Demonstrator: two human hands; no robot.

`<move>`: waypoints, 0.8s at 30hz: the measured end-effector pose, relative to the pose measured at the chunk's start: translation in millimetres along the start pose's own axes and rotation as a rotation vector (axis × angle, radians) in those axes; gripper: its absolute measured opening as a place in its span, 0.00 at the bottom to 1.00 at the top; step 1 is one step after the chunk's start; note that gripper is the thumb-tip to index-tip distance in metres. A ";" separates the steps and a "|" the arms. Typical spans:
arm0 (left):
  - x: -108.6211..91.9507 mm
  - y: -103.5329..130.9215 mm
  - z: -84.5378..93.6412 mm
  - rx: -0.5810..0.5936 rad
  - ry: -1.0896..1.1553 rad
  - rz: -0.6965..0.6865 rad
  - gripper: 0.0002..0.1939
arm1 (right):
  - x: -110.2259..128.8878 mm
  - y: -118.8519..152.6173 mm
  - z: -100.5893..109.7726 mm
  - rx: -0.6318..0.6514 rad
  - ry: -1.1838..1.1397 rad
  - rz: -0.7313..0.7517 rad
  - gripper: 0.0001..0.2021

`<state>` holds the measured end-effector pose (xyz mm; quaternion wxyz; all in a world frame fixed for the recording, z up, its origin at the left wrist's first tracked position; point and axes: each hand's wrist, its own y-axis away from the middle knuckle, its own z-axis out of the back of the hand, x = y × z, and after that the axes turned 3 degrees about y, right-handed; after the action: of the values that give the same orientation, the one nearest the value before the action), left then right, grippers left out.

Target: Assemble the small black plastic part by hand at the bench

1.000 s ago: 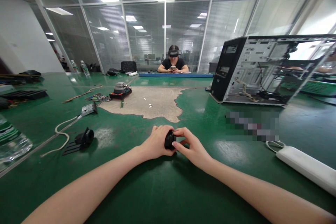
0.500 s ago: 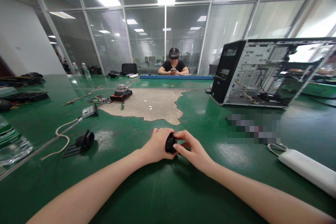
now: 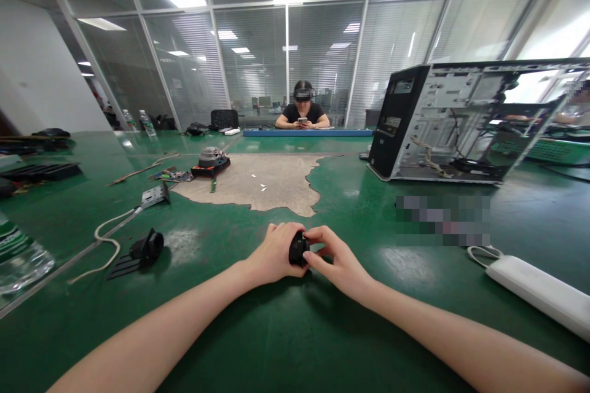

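In the head view, a small black cylindrical part (image 3: 298,249) is held between my two hands just above the green table. My left hand (image 3: 275,255) wraps round its left side, palm against it. The fingers and thumb of my right hand (image 3: 340,261) pinch its right end, which looks like a narrower ring. Much of the part is hidden by the fingers, and its exact kind does not show. To the left lies a black plastic piece (image 3: 150,247) with a round housing and flat slats.
An opened computer case (image 3: 401,120) stands at the right, a white power strip (image 3: 537,291) nearer me. A plastic bottle (image 3: 21,258), a cord (image 3: 113,239) and a metal bracket (image 3: 154,195) lie left. A person (image 3: 303,112) sits across the table holding a phone.
The view has shifted slightly. Both hands keep the same grip on the black part, with at most a slight turn of it.
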<state>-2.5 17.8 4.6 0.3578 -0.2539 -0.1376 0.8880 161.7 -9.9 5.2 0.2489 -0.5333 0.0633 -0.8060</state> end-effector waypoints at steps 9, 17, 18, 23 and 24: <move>-1.0 -0.2 -1.4 -0.004 -0.010 0.006 0.27 | -8.1 -2.6 -2.8 0.046 -0.127 -0.129 0.11; -0.5 -0.6 -0.2 0.015 0.015 0.006 0.29 | 0.1 2.4 0.5 -0.012 0.019 0.053 0.11; -0.6 -0.7 0.0 0.014 0.016 0.012 0.29 | 0.3 2.7 0.7 -0.024 0.027 0.078 0.10; -1.6 -1.2 -0.1 0.018 0.017 0.029 0.28 | -2.0 0.4 -0.4 -0.030 -0.003 0.015 0.11; -1.5 -1.3 -0.3 0.017 0.015 0.026 0.28 | -2.6 -0.4 -0.8 -0.028 -0.017 -0.012 0.12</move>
<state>-0.6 17.6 5.5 0.3492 -0.2595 -0.1240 0.8918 161.7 -8.4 2.9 0.2373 -0.5439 0.0692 -0.8019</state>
